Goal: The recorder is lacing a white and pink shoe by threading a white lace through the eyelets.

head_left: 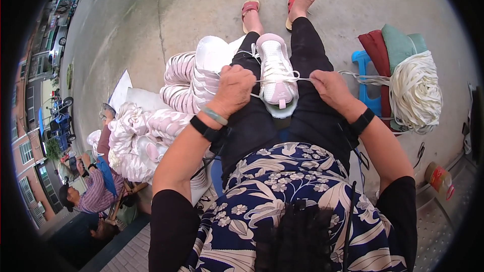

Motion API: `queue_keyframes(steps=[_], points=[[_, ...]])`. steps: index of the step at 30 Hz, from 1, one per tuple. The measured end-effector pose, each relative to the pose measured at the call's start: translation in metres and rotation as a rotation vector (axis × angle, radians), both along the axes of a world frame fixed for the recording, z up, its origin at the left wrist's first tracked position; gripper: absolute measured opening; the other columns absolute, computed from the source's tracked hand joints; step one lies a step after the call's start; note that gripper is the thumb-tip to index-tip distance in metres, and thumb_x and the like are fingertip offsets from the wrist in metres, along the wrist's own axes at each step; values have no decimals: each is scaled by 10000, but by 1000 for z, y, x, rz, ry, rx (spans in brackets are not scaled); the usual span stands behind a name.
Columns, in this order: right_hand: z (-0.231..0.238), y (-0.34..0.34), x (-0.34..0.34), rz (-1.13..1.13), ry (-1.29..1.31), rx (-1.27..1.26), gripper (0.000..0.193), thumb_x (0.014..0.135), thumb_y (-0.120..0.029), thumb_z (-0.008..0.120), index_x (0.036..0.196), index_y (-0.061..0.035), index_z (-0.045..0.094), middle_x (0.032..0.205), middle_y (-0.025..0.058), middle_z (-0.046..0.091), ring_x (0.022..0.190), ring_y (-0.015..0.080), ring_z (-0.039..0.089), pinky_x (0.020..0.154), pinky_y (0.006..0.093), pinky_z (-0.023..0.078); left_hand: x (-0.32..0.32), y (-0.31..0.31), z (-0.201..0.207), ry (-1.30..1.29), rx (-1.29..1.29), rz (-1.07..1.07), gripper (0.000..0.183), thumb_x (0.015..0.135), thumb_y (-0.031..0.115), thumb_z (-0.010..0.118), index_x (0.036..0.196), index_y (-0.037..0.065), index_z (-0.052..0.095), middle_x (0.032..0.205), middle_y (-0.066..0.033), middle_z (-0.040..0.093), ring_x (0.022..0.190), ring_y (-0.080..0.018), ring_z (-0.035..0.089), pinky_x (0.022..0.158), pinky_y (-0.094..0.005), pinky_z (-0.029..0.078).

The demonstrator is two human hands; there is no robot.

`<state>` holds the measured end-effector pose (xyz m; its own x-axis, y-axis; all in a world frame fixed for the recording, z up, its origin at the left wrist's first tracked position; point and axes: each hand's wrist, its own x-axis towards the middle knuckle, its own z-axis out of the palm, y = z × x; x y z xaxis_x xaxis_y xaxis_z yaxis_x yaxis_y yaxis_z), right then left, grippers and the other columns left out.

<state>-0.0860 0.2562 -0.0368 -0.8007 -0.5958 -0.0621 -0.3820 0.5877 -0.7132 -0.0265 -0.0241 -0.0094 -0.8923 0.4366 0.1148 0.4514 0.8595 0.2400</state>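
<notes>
Across my lap lies a white and pale pink shoe upper [274, 65], its toe pointing away from me and a pink pull loop at the near end. A white shoelace [296, 77] runs through it, crossed or knotted near the top of the lacing. My left hand [235, 88] is closed on the lace to the left of the upper. On the other side, my right hand [330, 88] pinches the lace's other end. Between both hands the lace is stretched nearly straight. Some loose lace also hangs at the upper's left side.
Stacked pink and white uppers [184, 75] lean at my left, with a larger heap [146, 136] nearer. At my right a blue stool [365, 83] bears folded cloths and a thick bundle of white laces [416, 90]. Another person [96, 186] sits far left. A jar [439, 179] stands at the right.
</notes>
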Motion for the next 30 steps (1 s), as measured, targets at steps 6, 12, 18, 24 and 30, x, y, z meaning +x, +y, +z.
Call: queue_keyframes(steps=[6, 12, 18, 24, 30], points=[[6, 12, 11, -27, -163, -49, 136, 825, -172, 525, 830, -55, 594, 688, 171, 595, 691, 355, 583, 614, 418, 451, 22, -92, 11, -241, -191, 155, 152, 722, 198, 621, 674, 54, 605, 653, -108, 569, 665, -305, 565, 605, -409, 414], [-1, 18, 8, -36, -291, -105, 140, 812, -178, 534, 829, -50, 589, 673, 169, 586, 665, 349, 578, 597, 392, 447, 42, -93, 11, -485, -53, 329, 165, 724, 200, 619, 706, 36, 602, 661, -139, 564, 663, -316, 567, 591, -389, 424], [13, 19, 5, 43, -82, 21, 134, 817, -203, 554, 827, -71, 569, 677, 154, 586, 677, 353, 573, 595, 403, 444, 47, -69, 17, -281, -43, 379, 162, 721, 141, 624, 851, 46, 604, 812, -128, 613, 768, -317, 589, 662, -373, 467], [4, 44, -3, 78, 251, 50, 72, 840, -156, 534, 873, -93, 545, 744, 131, 575, 708, 348, 567, 595, 421, 436, 31, -3, 15, -18, 246, 198, 353, 711, 59, 578, 1060, 51, 534, 949, -135, 605, 830, -315, 598, 702, -368, 491], [20, 70, -4, 40, 311, 76, 64, 824, -110, 551, 858, -59, 531, 745, 141, 564, 703, 347, 564, 592, 413, 429, 17, 12, 4, -120, 150, 149, 350, 708, 26, 522, 1048, 67, 451, 811, -133, 590, 728, -334, 597, 606, -425, 477]])
